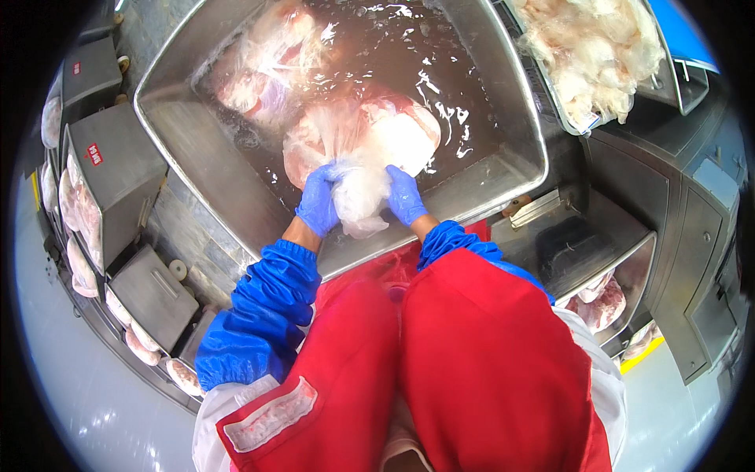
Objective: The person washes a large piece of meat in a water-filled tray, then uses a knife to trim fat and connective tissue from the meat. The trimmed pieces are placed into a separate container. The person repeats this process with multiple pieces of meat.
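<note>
My left hand point(318, 201), in a blue-violet glove, is closed on the bunched end of a clear plastic bag point(363, 193). My right hand point(404, 195), gloved alike, grips the other side of the same bag. Just beyond both hands, the bag's film reaches over a large pale pink and white piece of meat point(405, 135). The meat lies partly in the brownish-red water point(385, 51) of a big metal tub point(212, 197), close to its near wall. Further left and back, another wrapped piece of meat point(252, 86) sits in the water. My fingertips are partly hidden by the film.
At the far right a crate point(578, 130) is heaped with crumpled plastic film point(598, 47). Metal bins point(118, 189) with meat line the left side. To the right stand a metal cabinet point(700, 259) and a bin holding red meat point(602, 303). The tub's raised rim curves before me.
</note>
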